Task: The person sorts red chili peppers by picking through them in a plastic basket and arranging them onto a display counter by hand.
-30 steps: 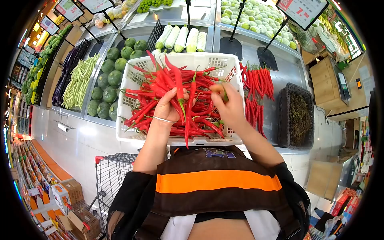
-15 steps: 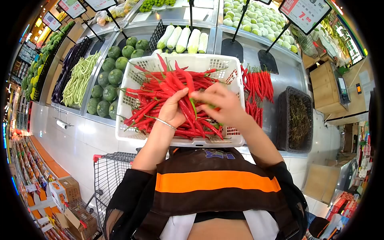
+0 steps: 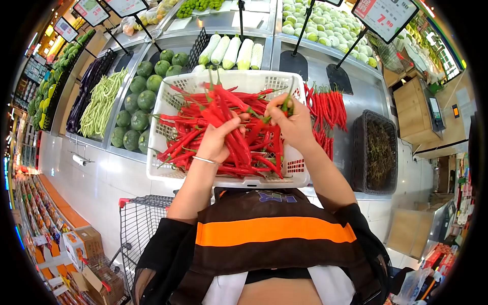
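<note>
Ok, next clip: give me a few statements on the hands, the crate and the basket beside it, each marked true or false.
1. The left hand holds a bunch of red chilies over the white crate. True.
2. The right hand lies flat and open on the crate's rim. False: it pinches green chili stems above the crate.
3. A bracelet circles the left wrist. True.
4. The dark woven basket is heaped with red chilies. False: it holds a brownish heap.

7.90 price sign point(image 3: 385, 19) cut off
</note>
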The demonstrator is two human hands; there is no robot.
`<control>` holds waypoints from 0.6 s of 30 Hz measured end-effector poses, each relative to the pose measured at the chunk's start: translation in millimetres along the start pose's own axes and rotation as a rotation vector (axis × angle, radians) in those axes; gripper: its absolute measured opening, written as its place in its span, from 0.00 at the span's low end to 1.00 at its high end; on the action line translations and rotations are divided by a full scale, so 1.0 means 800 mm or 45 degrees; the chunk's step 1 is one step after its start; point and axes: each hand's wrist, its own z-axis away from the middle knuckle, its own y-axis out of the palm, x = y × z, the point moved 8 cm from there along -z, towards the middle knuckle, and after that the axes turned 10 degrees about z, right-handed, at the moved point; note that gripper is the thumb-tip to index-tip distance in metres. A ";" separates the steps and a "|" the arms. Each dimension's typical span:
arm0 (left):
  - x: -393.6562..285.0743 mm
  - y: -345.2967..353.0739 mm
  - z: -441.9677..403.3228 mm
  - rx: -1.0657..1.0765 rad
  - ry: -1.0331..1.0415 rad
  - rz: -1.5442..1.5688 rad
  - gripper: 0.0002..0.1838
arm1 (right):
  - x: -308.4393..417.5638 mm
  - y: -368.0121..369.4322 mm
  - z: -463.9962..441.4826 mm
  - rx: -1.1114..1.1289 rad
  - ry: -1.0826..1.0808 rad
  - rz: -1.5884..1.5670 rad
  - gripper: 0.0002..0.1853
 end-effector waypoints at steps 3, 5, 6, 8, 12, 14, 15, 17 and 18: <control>0.004 -0.019 -0.005 -0.015 -0.098 0.241 0.13 | -0.002 0.008 0.007 0.043 0.089 -0.150 0.03; 0.017 -0.027 -0.008 -0.064 -0.161 0.308 0.13 | 0.015 0.021 0.009 0.147 -0.006 0.061 0.04; 0.027 -0.029 -0.010 -0.107 -0.219 0.380 0.13 | 0.016 0.023 0.008 0.143 -0.006 0.065 0.04; 0.034 -0.019 -0.012 -0.081 -0.272 0.538 0.13 | 0.047 0.027 0.011 0.110 -0.401 0.256 0.04; 0.035 -0.013 -0.008 -0.167 -0.293 0.609 0.09 | 0.014 0.028 0.015 0.107 -0.159 0.056 0.04; 0.034 -0.018 -0.009 -0.178 -0.313 0.700 0.09 | 0.001 0.021 0.012 0.082 -0.137 0.002 0.05; 0.032 -0.016 -0.008 -0.168 -0.335 0.798 0.09 | -0.008 0.017 0.009 0.058 -0.117 -0.053 0.05; 0.031 -0.019 -0.007 -0.163 -0.330 0.884 0.11 | -0.027 0.022 0.005 0.139 -0.079 -0.117 0.06; 0.031 -0.016 -0.005 -0.162 -0.334 0.880 0.11 | -0.040 0.029 0.003 0.223 -0.043 -0.179 0.06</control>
